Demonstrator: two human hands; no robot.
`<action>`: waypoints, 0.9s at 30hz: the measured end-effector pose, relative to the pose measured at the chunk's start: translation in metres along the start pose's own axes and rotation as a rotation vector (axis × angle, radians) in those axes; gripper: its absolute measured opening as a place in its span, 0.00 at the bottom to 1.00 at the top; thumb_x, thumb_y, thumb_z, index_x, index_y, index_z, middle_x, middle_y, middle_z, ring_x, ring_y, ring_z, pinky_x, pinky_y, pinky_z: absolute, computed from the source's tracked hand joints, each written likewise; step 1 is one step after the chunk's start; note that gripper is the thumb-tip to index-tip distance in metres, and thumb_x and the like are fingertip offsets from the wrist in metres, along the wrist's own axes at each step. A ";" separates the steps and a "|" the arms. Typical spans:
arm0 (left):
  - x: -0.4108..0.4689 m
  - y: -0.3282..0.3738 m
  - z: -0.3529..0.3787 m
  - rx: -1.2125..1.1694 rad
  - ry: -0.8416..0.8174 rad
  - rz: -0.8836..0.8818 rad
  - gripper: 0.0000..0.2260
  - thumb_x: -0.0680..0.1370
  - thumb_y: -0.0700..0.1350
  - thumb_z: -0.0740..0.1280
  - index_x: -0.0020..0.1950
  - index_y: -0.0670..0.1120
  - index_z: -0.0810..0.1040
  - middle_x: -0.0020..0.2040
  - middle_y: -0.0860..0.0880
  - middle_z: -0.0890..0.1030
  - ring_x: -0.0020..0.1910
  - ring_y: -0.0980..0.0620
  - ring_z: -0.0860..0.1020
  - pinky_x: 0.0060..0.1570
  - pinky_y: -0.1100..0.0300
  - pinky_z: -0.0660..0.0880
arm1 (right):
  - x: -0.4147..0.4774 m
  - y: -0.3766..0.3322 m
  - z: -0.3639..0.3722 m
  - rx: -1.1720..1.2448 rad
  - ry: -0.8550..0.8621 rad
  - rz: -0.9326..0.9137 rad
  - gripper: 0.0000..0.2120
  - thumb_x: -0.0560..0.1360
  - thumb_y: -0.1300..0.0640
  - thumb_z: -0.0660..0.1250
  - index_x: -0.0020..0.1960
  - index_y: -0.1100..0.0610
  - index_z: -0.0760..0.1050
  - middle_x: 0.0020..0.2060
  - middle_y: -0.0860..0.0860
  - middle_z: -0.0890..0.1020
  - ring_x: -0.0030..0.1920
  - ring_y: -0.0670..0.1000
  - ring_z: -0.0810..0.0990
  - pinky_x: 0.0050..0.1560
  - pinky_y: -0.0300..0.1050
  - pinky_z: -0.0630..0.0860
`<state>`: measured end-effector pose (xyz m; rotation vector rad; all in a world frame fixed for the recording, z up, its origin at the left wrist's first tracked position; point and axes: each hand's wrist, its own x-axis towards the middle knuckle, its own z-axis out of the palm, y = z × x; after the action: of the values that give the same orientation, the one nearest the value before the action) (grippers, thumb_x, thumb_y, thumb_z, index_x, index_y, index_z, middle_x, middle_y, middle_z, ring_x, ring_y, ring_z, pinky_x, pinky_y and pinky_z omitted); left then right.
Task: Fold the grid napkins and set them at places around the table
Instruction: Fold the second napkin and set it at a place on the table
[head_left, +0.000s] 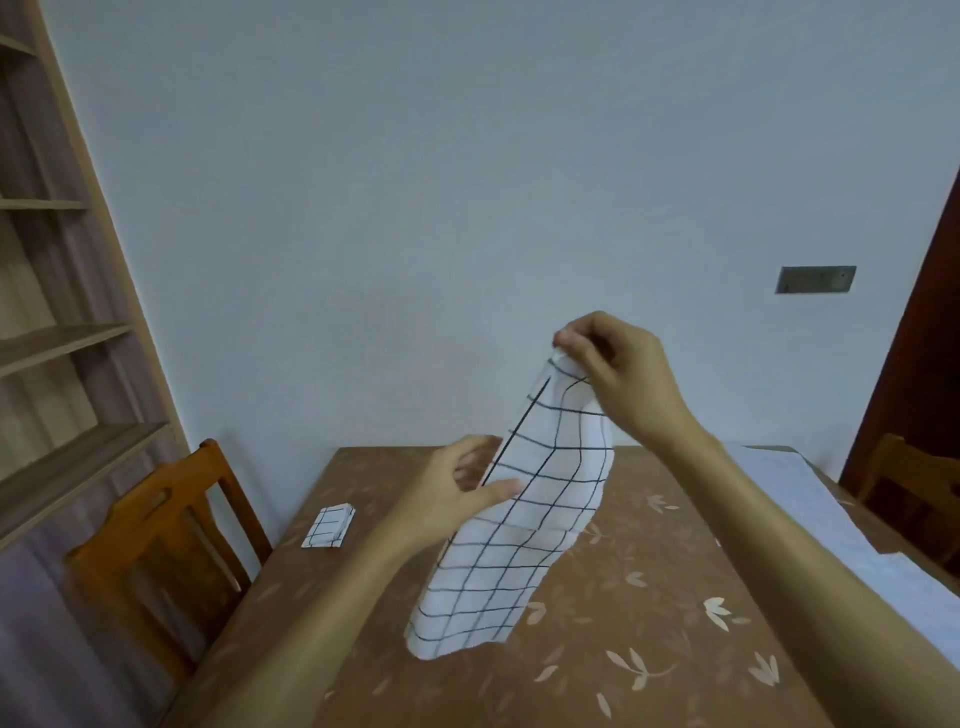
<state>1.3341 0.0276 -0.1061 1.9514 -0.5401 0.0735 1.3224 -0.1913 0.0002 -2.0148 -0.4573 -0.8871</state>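
One grid napkin (519, 545) hangs over the table (649, 623); right hand (618, 374) pinches its top corner; left hand (457, 493) pinches its nine-o'clock edge; folded napkin (330, 526) lies at nine o'clock.

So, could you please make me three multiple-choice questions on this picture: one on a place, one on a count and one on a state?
1. Where does the small folded grid napkin lie?
A. On the brown leaf-patterned table, near the orange-brown wooden chair
B. On the chair's seat
C. On the floor

2. How many grid napkins show?
A. One
B. Two
C. Four

3. In what state is the large white napkin with black grid lines?
A. Spread flat
B. Folded into a small square
C. Held up, unfolded

Answers:
1 A: it sits at the table's left edge, beside the chair.
2 B: one is folded on the table and one is in the hands.
3 C: the right hand pinches its top and the left hand grips its side edge.
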 end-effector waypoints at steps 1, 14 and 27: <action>0.005 0.007 0.009 -0.020 0.000 0.020 0.18 0.72 0.58 0.76 0.59 0.55 0.81 0.57 0.59 0.84 0.58 0.61 0.81 0.60 0.63 0.76 | 0.000 -0.005 0.004 0.001 -0.025 -0.018 0.06 0.79 0.57 0.68 0.45 0.57 0.81 0.41 0.50 0.85 0.40 0.45 0.80 0.42 0.32 0.72; 0.016 0.020 0.008 -0.411 0.256 -0.017 0.08 0.76 0.43 0.74 0.53 0.41 0.85 0.51 0.43 0.87 0.55 0.40 0.84 0.60 0.43 0.78 | -0.046 0.054 -0.024 0.187 -0.280 0.618 0.46 0.66 0.23 0.66 0.75 0.50 0.67 0.64 0.43 0.78 0.64 0.45 0.77 0.71 0.50 0.69; 0.003 0.024 -0.012 -0.345 0.150 -0.001 0.07 0.77 0.41 0.72 0.54 0.43 0.85 0.51 0.49 0.88 0.53 0.50 0.85 0.51 0.63 0.80 | -0.075 0.033 0.005 0.679 -0.280 0.607 0.15 0.80 0.53 0.67 0.62 0.60 0.80 0.57 0.57 0.85 0.60 0.58 0.83 0.63 0.55 0.78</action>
<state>1.3297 0.0292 -0.0799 1.5956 -0.4215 0.1172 1.2940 -0.2052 -0.0753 -1.4955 -0.2234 -0.0468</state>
